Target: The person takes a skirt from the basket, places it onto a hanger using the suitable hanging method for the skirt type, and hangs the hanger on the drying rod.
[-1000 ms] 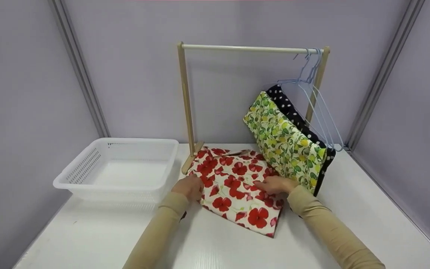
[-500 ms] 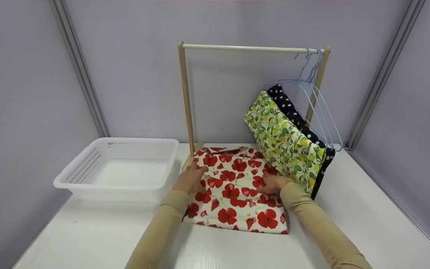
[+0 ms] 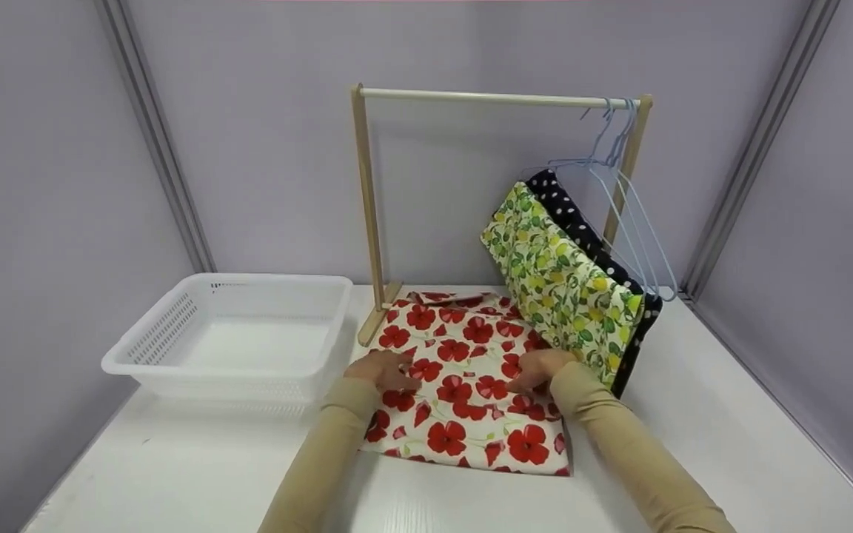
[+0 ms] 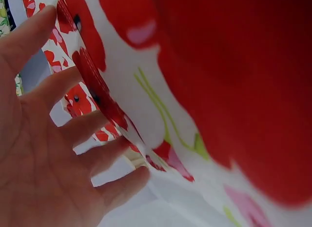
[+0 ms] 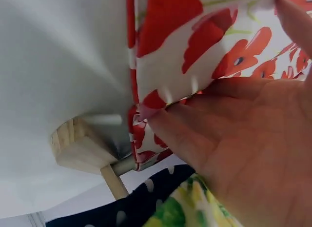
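A white cloth printed with red poppies (image 3: 469,437) lies folded on the table, its back end bunched near the foot of the rack. My left hand (image 3: 386,370) is at the cloth's left side; in the left wrist view its fingers (image 4: 73,124) are spread and reach to the fabric's folded edge. On the opposite side is my right hand (image 3: 540,370). In the right wrist view its fingers (image 5: 180,134) extend to the cloth's side edge, and the thumb lies over the print. A lemon-print cloth (image 3: 563,285) hangs just behind the right hand.
A wooden rack with a white rail (image 3: 471,96) stands at the back. Blue wire hangers (image 3: 613,158) gather at its right end, with a black polka-dot cloth (image 3: 566,207) behind the lemon one. Left of the rack stands a white plastic basket (image 3: 212,372).
The poppy cloth has turned so its front edge, slanted before, runs nearly level and its front left corner lies further left. Both hands have shifted slightly along its sides.
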The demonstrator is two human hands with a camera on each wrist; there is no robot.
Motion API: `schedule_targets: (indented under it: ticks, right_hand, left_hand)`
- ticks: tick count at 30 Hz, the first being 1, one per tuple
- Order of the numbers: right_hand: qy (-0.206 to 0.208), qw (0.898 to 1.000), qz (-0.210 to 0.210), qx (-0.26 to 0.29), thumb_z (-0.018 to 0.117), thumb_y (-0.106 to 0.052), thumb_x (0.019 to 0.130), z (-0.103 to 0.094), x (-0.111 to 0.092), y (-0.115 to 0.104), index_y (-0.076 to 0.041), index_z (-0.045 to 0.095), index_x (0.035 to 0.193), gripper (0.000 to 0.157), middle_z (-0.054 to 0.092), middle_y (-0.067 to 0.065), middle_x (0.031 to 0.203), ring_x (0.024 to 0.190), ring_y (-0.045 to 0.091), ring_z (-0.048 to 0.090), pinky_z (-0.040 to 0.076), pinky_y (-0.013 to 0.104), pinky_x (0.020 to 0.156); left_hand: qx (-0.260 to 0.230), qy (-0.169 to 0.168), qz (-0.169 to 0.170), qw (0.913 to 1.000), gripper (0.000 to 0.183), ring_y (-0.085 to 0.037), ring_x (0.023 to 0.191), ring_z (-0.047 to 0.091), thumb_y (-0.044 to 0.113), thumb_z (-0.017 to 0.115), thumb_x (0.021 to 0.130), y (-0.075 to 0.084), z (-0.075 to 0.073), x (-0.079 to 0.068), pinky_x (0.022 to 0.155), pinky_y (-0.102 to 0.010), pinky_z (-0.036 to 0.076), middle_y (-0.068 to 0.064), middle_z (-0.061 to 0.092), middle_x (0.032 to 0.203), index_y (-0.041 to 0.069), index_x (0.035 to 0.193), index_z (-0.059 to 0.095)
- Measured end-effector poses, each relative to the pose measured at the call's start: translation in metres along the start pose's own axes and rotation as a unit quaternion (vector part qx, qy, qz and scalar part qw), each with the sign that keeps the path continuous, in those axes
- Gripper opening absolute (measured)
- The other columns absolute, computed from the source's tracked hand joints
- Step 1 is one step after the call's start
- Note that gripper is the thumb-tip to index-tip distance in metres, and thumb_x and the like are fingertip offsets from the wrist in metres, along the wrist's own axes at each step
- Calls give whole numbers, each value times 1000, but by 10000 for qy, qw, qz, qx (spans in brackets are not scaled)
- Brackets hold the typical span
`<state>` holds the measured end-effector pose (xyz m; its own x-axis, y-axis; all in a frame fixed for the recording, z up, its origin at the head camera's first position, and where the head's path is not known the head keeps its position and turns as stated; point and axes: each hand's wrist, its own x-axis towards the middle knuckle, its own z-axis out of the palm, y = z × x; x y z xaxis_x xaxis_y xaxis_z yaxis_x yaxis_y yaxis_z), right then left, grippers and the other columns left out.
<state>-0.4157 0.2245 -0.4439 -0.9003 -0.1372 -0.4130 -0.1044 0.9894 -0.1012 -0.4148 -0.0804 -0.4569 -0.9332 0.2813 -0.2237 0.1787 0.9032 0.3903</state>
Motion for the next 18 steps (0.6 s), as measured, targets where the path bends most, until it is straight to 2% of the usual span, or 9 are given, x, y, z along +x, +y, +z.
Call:
schedule_targets:
  ticks: [2,4,5,8,10,12,15,18]
  right_hand:
    - [13,9999,-30,116,60,-48,92,1,-1,1,-1,62,111,51,64,14,101,73,21,59,49,33,64]
    - [43,9995,14,321,59,-49,93,3,0,3,3,51,133,66,57,20,127,95,27,61,52,38,80]
    - [79,9990,60,433,58,-49,94,3,-1,4,3,46,139,71,53,22,134,102,31,60,51,41,86]
    - [193,9986,-2,496,54,-48,96,5,0,5,2,31,151,78,34,25,153,133,39,44,39,49,108]
    - [255,9987,-158,414,51,-48,98,5,0,5,0,27,153,77,28,25,157,143,41,32,30,52,115]
    - [289,9985,-293,357,49,-46,99,6,0,4,-4,24,155,75,21,25,160,146,41,25,27,53,116]
    - [310,9980,-313,449,50,-45,99,8,2,3,-9,24,156,73,24,25,159,145,42,27,28,55,115]
    - [458,9968,-11,654,57,-44,95,6,2,0,-8,29,154,75,28,27,156,144,44,28,28,55,115]
  left_hand:
    - [56,133,1,9999,63,-31,121,54,46,67,88,0,0,-2,98,-47,47,-18,47,147,22,144,50]
    - [147,374,34,9992,61,-33,112,58,42,70,87,1,1,-3,91,-46,50,-23,48,143,20,142,53]
    - [191,509,16,9985,58,-34,108,58,39,72,87,1,1,-3,89,-46,51,-25,50,140,18,139,56]
    - [375,924,-106,9950,46,-37,100,60,32,78,82,0,0,-2,85,-49,51,-21,63,118,11,120,65]
    - [361,1056,-208,9935,37,-39,101,60,28,81,80,-1,-2,1,88,-51,50,-17,65,105,10,108,64]
    - [213,1041,-271,9940,36,-40,104,60,25,82,79,-2,-5,5,92,-54,48,-15,65,103,9,105,61]
    - [-287,765,-277,9963,44,-37,112,58,17,81,80,-4,-7,11,98,-54,46,-15,63,116,9,117,58]
    - [-715,489,-181,9961,56,-34,120,54,12,78,82,-6,-8,17,102,-51,44,-16,58,131,10,133,54]
